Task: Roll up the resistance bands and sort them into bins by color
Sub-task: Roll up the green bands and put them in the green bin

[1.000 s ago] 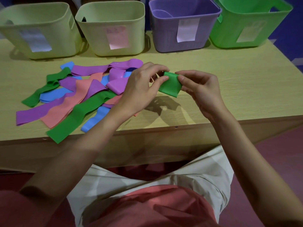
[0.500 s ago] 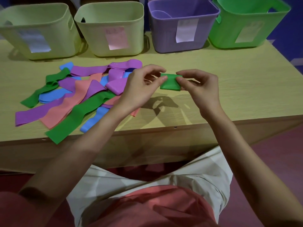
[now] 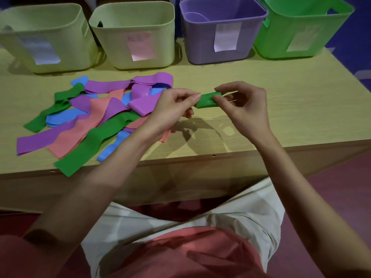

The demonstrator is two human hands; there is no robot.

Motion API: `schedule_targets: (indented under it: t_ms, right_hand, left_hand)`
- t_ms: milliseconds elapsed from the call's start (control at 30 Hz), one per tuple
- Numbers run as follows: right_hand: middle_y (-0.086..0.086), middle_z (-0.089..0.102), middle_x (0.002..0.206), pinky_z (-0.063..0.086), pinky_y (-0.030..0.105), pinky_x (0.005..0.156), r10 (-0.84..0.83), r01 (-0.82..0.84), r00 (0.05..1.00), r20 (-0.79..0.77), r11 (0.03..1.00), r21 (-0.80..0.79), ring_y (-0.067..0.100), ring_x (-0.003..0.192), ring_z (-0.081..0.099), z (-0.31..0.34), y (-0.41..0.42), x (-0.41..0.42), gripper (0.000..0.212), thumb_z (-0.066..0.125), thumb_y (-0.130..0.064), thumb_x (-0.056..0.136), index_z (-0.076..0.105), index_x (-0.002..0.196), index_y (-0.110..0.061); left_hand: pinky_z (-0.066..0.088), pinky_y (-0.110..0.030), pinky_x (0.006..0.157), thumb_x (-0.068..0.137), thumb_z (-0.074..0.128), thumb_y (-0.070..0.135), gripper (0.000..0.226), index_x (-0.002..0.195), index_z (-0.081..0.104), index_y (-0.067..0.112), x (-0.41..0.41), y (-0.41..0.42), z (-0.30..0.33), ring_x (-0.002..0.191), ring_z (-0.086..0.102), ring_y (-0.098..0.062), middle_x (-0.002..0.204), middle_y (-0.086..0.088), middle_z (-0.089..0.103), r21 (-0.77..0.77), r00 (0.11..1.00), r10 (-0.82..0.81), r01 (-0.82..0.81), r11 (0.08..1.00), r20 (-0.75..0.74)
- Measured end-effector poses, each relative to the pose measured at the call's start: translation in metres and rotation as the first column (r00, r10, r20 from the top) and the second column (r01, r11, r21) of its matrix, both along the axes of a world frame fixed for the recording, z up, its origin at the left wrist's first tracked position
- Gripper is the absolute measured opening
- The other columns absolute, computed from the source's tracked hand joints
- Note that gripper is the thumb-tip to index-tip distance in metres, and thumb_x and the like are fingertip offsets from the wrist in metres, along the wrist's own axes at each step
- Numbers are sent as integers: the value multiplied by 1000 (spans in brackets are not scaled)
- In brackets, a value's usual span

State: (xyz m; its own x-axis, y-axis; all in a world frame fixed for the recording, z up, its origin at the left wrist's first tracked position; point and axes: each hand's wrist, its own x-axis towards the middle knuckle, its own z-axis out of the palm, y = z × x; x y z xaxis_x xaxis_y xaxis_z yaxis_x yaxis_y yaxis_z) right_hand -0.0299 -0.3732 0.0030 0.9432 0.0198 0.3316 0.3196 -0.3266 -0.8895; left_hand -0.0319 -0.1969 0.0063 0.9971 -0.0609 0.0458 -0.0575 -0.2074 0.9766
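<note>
Above the pale wooden table (image 3: 281, 109), a left hand (image 3: 170, 109) and right hand (image 3: 245, 105) pinched opposite ends of a small, tightly rolled green rubber resistance band (image 3: 206, 100), fingers clamped on it. Rolling looked nearly finished. Next, the roll likely needed carrying to the green plastic bin (image 3: 301, 29) at far right without unwinding. Loose flat bands in four colours (image 3: 96, 117) lay left.

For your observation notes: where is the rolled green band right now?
In the head view, the green roll is held above the table at centre, pinched between the left hand and right hand, right of the loose bands.
</note>
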Motion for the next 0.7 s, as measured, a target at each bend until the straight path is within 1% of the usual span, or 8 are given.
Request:
schedule_targets:
  t_ms: [67,133,200,267,367,500,567,700]
  right_hand:
    - [-4,69,80,47,20,60,3,-2,999,-38,1000,24,2,63,57,-1,-1,2,14,74,-9,81,73,94,-6]
    - [-2,70,82,51,30,63,23,-20,997,-71,999,45,8,65,58,-1,-3,2,13,74,-7,80,73,93,-8]
    - [0,72,88,52,30,64,36,-34,997,-66,999,34,10,69,61,0,-3,1,14,75,-6,80,73,93,-10]
    - [2,72,92,52,27,65,44,-43,998,-48,999,24,8,72,62,1,-3,0,16,75,-6,80,72,96,-10]
    - [7,70,95,54,28,69,60,-55,997,-44,993,104,7,74,63,0,-1,-2,25,75,-6,80,70,104,-6]
    - [11,67,95,54,23,77,110,-85,991,-81,960,267,10,78,63,-3,-2,-1,37,79,-2,74,66,109,-3]
    - [11,68,93,53,23,78,112,-81,989,-94,955,286,12,80,63,-5,-3,2,34,80,-3,74,68,106,-2]
    - [1,73,86,49,23,73,128,-86,986,-107,939,334,9,80,64,-7,-8,9,19,77,-8,78,72,96,-7]
  left_hand:
    - [55,-24,67,93,62,15,7,95,69,14,0,1,-2,68,65,-11,83,1,67,37,999,-35,34,999,23]
    - [56,-26,73,89,68,21,13,100,69,15,-1,2,-4,79,68,-15,90,0,70,137,995,-66,56,989,73]
    - [55,-25,74,84,73,23,19,102,68,20,-2,2,-6,82,67,-11,91,6,69,259,989,-79,44,965,126]
    - [55,-28,74,83,74,20,21,103,68,22,-3,2,-9,80,65,-11,87,9,67,315,984,-72,18,949,161]
    - [56,-36,74,84,72,15,19,102,69,19,-2,2,-10,74,66,-15,83,4,67,262,984,-31,-17,965,176]
    - [51,-20,64,87,67,6,17,103,69,11,-2,-2,-9,64,61,-2,79,6,67,105,988,-26,10,994,151]
    - [50,-17,64,88,66,4,17,102,68,12,-1,-3,-8,63,60,-2,78,5,67,38,992,-22,17,999,124]
    - [53,-23,69,88,66,4,17,103,68,11,6,-6,-7,64,59,-7,84,-5,69,-37,996,-35,38,999,76]
